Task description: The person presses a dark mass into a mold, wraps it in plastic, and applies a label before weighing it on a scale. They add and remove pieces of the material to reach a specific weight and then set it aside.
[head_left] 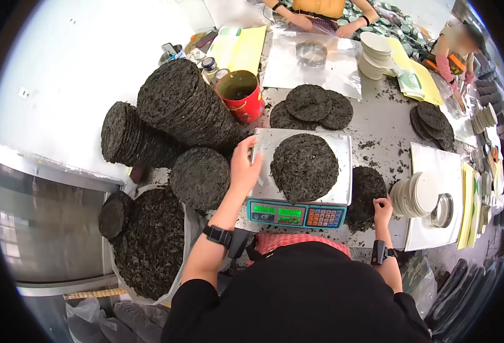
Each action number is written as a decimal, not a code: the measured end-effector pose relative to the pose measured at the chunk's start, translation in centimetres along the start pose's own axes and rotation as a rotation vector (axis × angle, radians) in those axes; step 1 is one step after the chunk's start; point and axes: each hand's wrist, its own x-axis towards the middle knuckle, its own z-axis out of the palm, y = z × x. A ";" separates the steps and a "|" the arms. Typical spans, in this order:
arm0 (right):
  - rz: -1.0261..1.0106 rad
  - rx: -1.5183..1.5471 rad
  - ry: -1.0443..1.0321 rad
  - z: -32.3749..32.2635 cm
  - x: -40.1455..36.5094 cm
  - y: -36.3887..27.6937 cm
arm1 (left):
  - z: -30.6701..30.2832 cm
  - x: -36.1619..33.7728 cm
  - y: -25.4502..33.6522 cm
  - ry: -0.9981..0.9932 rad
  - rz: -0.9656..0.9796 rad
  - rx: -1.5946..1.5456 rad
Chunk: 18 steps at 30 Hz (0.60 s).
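A dark round cake of what looks like dried seaweed [304, 167] lies flat on the metal pan of a digital scale [324, 218], whose green display is lit. My left hand [245, 166] is at the pan's left edge, its fingers apart and holding nothing. To the right of the scale lies another dark cake [366, 191], partly beside the pan. At its right edge my right hand [382, 209] has thumb and finger pinched together. Whether a small piece is between them is too small to tell.
Tall stacks of dark cakes [178, 97] and a red tin [240, 96] stand at left, above a bag of loose dark flakes [149, 246]. Several cakes [309, 106] lie behind the scale. White discs [418, 194] and a metal ring [442, 210] are at right. Other people work beyond.
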 end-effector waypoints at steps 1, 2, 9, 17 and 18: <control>0.005 -0.042 -0.026 -0.5 -0.1 -1.0 | 1.0 0.3 0.5 -0.021 0.058 0.011; -0.023 -0.067 -0.015 -0.7 -0.2 -2.2 | 2.1 0.2 1.2 -0.048 0.148 0.130; -0.013 -0.249 -0.136 -0.8 0.1 -0.5 | 8.6 -2.7 -1.2 -0.276 0.029 0.401; 0.155 0.107 -0.164 -5.2 1.3 -7.2 | 9.1 -2.0 -2.0 -0.225 0.122 0.337; 0.280 0.234 -0.224 -5.5 1.5 -7.9 | 9.7 -1.6 -1.8 -0.272 0.149 0.366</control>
